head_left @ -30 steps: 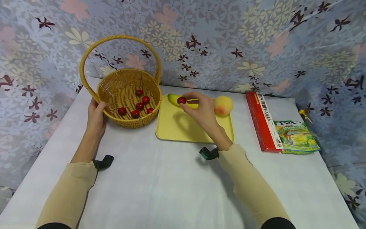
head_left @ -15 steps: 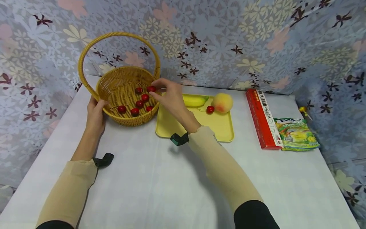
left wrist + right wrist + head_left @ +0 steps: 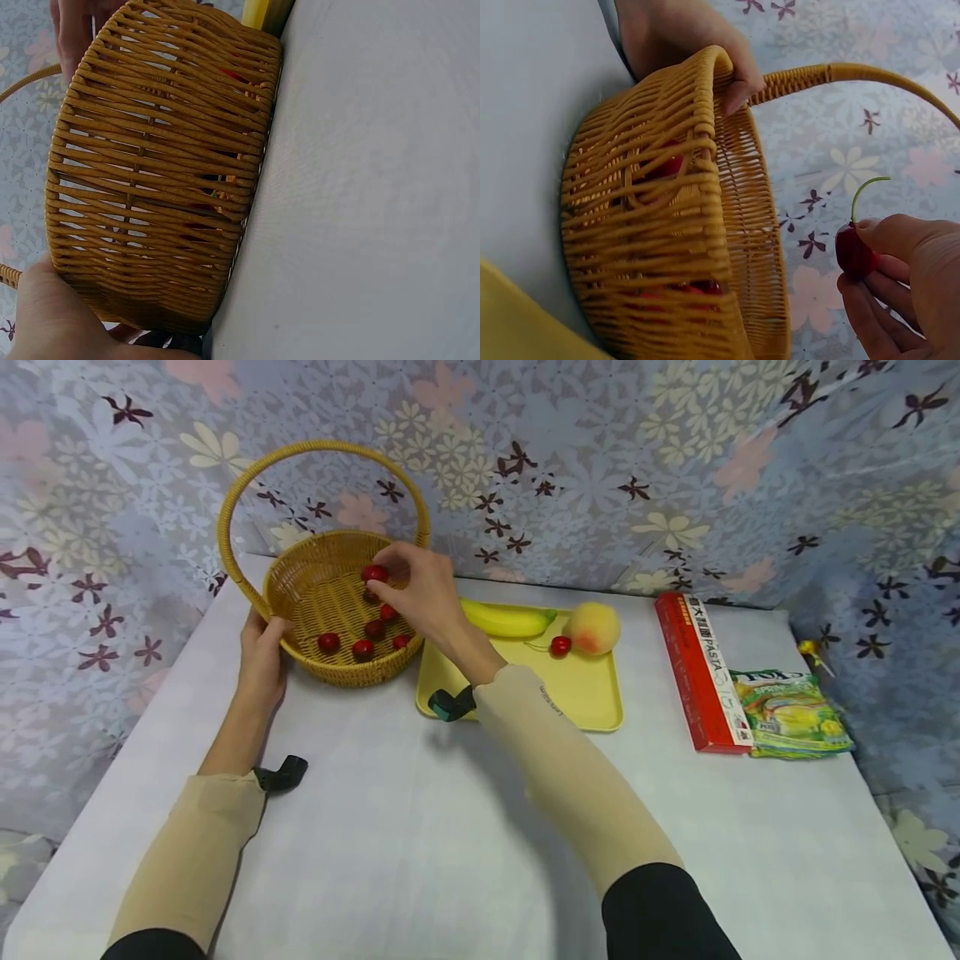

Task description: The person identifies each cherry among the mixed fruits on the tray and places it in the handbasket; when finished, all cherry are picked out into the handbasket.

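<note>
My right hand point(image 3: 423, 589) pinches a red cherry point(image 3: 856, 251) with a green stem between thumb and fingers, above the wicker basket point(image 3: 341, 672). With the thumb over the rim, my left hand point(image 3: 261, 652) grips the basket's left side; the left wrist view shows that hand point(image 3: 64, 319) at the woven wall. Several cherries point(image 3: 363, 650) lie on the basket floor, partly covered by my right hand in the head view. A yellow tray point(image 3: 525, 693) beside the basket carries a banana point(image 3: 510, 620), a peach point(image 3: 592, 628) and one cherry point(image 3: 560, 647).
On the right of the white table point(image 3: 360, 827) lie a red pasta box point(image 3: 701, 677) and a green and yellow packet point(image 3: 795, 714). The tall basket handle point(image 3: 322, 446) arches over the basket. A flowered cloth point(image 3: 570, 468) hangs behind the table.
My right hand has moved left with the cherry, from above the tray to over the basket, uncovering the banana and the tray's cherry. My left hand has stayed on the basket rim.
</note>
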### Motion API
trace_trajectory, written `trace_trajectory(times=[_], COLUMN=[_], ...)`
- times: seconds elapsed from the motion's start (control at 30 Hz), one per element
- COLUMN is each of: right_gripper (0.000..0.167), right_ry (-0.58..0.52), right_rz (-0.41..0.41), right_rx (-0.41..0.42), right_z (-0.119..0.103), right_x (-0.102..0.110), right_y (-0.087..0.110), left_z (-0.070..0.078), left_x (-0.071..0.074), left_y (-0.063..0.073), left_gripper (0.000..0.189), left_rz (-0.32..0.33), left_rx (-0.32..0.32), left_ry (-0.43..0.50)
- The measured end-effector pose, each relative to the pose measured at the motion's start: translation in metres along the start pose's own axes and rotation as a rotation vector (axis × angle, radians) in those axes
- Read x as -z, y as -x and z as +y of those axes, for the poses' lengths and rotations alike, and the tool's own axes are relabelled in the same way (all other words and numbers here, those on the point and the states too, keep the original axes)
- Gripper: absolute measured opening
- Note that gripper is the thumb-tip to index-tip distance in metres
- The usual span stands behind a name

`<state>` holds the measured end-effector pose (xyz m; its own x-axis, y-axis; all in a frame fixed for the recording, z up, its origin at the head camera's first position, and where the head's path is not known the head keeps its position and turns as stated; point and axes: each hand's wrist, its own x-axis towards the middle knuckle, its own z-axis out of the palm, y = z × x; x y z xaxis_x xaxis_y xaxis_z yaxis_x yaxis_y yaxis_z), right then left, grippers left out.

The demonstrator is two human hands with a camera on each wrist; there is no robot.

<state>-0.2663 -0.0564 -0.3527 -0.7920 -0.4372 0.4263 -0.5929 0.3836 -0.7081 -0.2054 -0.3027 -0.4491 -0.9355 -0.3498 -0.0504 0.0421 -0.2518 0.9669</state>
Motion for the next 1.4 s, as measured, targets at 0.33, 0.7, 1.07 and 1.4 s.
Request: trace_trajectory(times=[0.33, 0.7, 1.07, 1.4], right_gripper=[0.031, 0.025, 0.021, 0.022], right_ry=[-0.068, -0.164, -0.151, -0.114], right_rz=[-0.084, 0.040, 0.191, 0.292], right_rx=[-0.090, -0.106, -0.086, -0.125], right_z=[-0.003, 0.012, 0.041, 0.059], right_x=[-0.011, 0.010, 0.052, 0.094], right_y=[-0.016, 0.016, 0.057, 0.083], left_z=[-0.003, -0.004, 0.000, -0.001], left_x=[0.001, 0.002, 0.001, 0.000], left_y=[0.000, 0.002, -0.002, 0.000], left_gripper=[0.073, 0.073, 0.074, 0.074], left_rz=[-0.018, -0.019, -0.024, -0.016], left_rx=[-0.049, -0.043, -0.038, -0.033], left_ry=[-0.025, -0.026, -0.017, -0.013])
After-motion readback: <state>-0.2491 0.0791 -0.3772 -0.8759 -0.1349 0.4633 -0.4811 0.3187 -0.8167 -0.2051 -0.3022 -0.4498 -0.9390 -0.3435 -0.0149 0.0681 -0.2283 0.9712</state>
